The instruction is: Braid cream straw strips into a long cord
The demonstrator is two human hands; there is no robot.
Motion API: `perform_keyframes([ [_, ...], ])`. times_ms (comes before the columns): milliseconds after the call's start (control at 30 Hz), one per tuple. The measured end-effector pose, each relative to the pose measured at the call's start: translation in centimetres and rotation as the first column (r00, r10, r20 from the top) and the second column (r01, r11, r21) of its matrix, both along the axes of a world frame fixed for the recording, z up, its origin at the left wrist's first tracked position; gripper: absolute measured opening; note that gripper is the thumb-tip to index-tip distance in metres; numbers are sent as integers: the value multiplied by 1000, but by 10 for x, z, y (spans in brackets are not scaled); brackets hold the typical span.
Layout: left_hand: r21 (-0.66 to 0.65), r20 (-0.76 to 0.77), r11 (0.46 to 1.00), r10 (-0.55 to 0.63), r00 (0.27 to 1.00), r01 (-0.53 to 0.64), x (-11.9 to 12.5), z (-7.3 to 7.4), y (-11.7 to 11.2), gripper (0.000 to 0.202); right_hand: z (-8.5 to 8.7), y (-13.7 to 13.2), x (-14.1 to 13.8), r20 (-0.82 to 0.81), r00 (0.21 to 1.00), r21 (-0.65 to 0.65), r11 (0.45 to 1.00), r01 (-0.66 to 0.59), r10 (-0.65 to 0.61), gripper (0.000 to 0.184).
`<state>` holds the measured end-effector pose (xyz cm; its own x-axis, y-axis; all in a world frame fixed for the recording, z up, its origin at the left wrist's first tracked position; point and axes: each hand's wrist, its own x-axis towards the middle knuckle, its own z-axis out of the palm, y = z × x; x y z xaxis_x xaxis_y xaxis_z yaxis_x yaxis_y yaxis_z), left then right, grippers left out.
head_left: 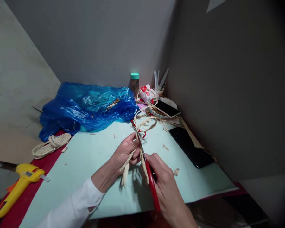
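Observation:
My left hand (130,148) pinches strips of pale dried plant fibre (125,169), whose loose ends hang below the fingers. A twisted cord (142,110) of the same fibre loops up and away from that hand toward the clutter behind. My right hand (162,177) is closed on red-handled scissors (152,186). Their metal blades point away from me and lie close against the fibre at my left fingertips. Whether the blades are touching the fibre I cannot tell. A short red piece (143,133) shows just beyond the blades.
A blue plastic bag (85,107) lies at the back left. A woven fibre sole (51,146) and a yellow glue gun (19,186) are on the left. Two phones, a black one (190,147) and one farther back (167,108), lie right. Behind stands a green-lidded jar (134,84).

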<state>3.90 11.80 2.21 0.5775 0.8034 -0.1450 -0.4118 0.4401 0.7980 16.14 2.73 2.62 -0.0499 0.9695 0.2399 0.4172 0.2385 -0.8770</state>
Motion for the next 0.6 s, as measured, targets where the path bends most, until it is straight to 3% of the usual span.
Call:
perform_keyframes([
  [233,-25,13,999,25,1000,-24,1,4,-2,29,-3,0,8,56,998,31,999,33,-35,18],
  [400,4,-34,997,76,997,-76,-4,2,7,29,-4,-4,16,123,991,-15,998,62,-60,25],
  [600,80,-221,988,147,964,-132,-11,-4,18,26,-5,-8,64,371,920,33,992,125,-128,25],
])
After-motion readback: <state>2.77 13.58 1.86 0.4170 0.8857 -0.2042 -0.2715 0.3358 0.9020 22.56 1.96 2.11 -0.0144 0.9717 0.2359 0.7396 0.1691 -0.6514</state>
